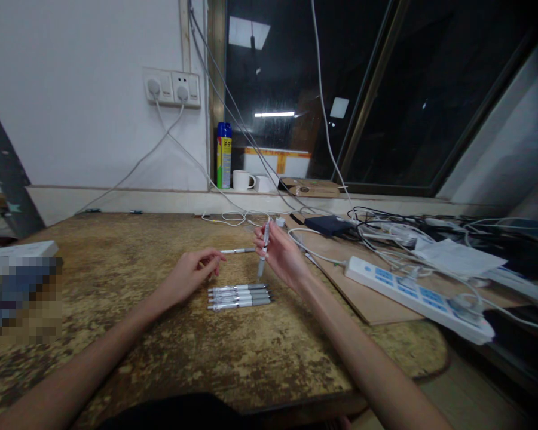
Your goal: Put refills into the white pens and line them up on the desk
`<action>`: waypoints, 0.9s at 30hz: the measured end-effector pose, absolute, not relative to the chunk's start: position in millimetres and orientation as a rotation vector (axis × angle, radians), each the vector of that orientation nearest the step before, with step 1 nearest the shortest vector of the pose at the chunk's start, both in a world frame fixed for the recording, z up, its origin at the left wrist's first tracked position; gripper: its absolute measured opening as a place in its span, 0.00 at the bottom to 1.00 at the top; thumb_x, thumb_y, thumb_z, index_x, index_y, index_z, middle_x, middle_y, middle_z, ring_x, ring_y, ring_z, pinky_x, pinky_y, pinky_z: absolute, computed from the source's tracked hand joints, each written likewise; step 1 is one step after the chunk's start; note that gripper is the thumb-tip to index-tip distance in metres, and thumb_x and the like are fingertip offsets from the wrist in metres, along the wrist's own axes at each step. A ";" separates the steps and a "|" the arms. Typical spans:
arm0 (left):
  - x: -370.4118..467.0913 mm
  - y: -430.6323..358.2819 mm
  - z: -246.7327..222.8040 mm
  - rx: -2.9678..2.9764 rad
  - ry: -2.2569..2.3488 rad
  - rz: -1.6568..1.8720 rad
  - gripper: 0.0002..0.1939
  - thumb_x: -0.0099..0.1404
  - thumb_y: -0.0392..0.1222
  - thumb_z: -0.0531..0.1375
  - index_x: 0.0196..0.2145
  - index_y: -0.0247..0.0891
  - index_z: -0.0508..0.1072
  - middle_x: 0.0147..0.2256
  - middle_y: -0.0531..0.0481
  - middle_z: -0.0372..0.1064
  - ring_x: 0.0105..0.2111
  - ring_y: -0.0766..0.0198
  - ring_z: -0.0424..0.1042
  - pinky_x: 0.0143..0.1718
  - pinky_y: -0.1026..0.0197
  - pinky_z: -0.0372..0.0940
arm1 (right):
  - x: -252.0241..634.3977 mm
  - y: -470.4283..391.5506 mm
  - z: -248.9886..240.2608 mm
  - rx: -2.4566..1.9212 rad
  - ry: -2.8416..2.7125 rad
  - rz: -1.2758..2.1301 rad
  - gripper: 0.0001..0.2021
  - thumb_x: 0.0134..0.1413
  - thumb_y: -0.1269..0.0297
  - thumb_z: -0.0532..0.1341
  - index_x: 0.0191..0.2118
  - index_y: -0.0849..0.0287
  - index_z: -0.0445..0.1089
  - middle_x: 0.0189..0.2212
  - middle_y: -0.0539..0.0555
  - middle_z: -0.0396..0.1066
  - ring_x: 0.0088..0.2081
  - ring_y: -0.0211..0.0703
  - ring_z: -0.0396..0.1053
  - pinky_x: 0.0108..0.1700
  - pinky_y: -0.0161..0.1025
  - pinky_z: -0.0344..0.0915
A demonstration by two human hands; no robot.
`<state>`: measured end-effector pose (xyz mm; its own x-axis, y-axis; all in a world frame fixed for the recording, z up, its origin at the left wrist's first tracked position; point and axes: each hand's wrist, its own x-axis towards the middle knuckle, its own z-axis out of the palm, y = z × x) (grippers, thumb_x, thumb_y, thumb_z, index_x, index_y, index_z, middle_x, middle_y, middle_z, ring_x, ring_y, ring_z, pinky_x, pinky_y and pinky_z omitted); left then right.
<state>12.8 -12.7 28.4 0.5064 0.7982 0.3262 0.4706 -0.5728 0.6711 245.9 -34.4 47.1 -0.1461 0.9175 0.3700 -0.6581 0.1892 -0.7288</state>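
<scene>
A person's right hand (284, 254) grips a slim grey-and-white pen (262, 266) above a worn wooden table (161, 352), the fingers closed around its upper part. The held pen stands close to upright — its long axis leaning slightly, the top end tipped to the right and away, the grey lower end pointing down toward the tabletop; whether it touches the wood cannot be told. Just in front, nearer the person, a row of pens (240, 297) lies side by side, their long axes running left to right and nearly parallel, clear ends to the left and grey ends with dark tips to the right. The left hand (192, 275), fingers loosely curled and with nothing visible in its grasp, hovers or rests left of the row; contact with the table is unclear. Beyond the row, a single pen (237, 251) lies crosswise between the two hands, its left end close to the left fingertips. At right, a white power strip (412, 295) stretches across a flat board (354, 292) — a mug (241, 180) and spray can (224, 156) stand on the windowsill behind.
</scene>
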 end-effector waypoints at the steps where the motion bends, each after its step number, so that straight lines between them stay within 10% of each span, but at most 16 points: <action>1: 13.8 -13.8 29.9 2.217 1.014 0.871 0.18 0.73 0.51 0.52 0.46 0.37 0.76 0.31 0.49 0.75 0.30 0.61 0.72 0.33 0.62 0.63 | 245.8 -33.4 44.9 -0.366 -1.045 1.365 0.11 0.59 0.57 0.66 0.34 0.56 0.66 0.31 0.48 0.65 0.28 0.34 0.60 0.25 0.30 0.56; 10: 20.6 -23.7 35.2 2.105 0.810 0.940 0.23 0.69 0.49 0.59 0.59 0.41 0.66 0.41 0.46 0.75 0.35 0.62 0.71 0.38 0.60 0.66 | 238.7 -31.7 24.1 -0.701 -1.726 0.950 0.10 0.60 0.55 0.65 0.41 0.55 0.72 0.31 0.49 0.71 0.34 0.40 0.68 0.38 0.37 0.64; 27: -4.6 7.6 26.8 2.210 0.952 0.702 0.17 0.69 0.55 0.57 0.38 0.38 0.76 0.34 0.48 0.77 0.35 0.59 0.74 0.36 0.61 0.64 | 280.9 -13.4 6.2 -0.992 -1.972 1.052 0.15 0.59 0.49 0.63 0.36 0.58 0.74 0.28 0.51 0.75 0.30 0.41 0.70 0.34 0.38 0.65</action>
